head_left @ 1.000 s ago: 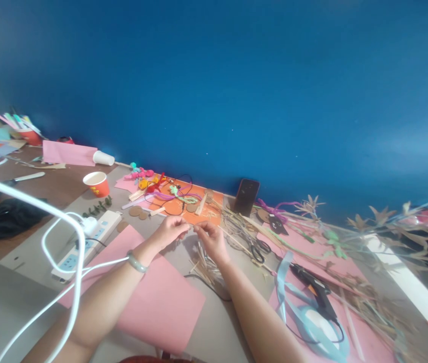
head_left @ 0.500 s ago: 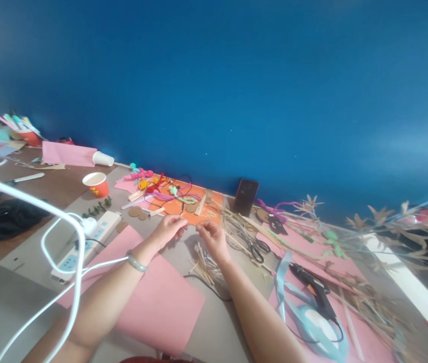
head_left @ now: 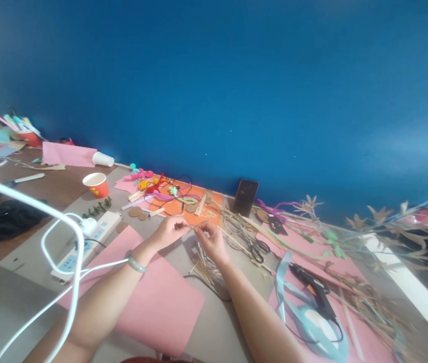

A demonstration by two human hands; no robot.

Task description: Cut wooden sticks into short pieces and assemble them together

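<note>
My left hand [head_left: 171,231], with a bangle [head_left: 135,262] on its wrist, is closed in a pinch over the middle of the table. Close beside it, my right hand [head_left: 211,241] is pinched too, and the fingertips of both hands meet. Whatever lies between them is too small to make out. Below the right hand rests a bundle of thin sticks [head_left: 206,269]. A pink sheet [head_left: 164,297] lies under my left forearm. Behind the hands is an orange sheet [head_left: 208,214] with craft bits on it.
A power strip [head_left: 102,229] and a paper cup [head_left: 96,185] stand to the left; a white cable [head_left: 79,282] crosses in front. To the right are scissors [head_left: 258,250], a glue gun [head_left: 317,292], blue ribbon [head_left: 306,322] and dried stems [head_left: 372,302]. A phone [head_left: 246,196] leans on the blue wall [head_left: 229,91].
My fingertips have come together from slightly apart. The left hand has shifted a little to the right. The things on the table have not moved.
</note>
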